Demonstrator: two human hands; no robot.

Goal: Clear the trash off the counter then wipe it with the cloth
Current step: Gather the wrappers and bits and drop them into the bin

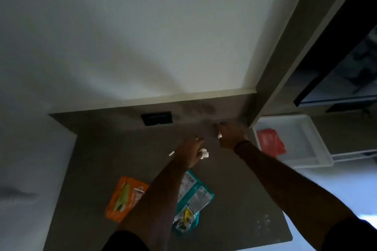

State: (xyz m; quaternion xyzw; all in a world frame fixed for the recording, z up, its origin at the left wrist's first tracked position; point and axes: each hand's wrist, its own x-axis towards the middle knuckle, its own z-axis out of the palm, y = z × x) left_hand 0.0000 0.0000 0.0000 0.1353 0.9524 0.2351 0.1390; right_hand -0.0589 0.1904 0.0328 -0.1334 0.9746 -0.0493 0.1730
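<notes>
Sitting in white bin (pixel 306 128), red item (pixel 270 143), possibly cloth

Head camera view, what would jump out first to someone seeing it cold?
The two bare forearms reaching up the middle of the dark counter: the left hand clutches crumpled white paper, and the right hand pinches another white scrap. Next come the bright wrappers near the front edge, an orange wrapper on the left and a teal wrapper partly under the left forearm. A red item lies in a white bin at right.
</notes>
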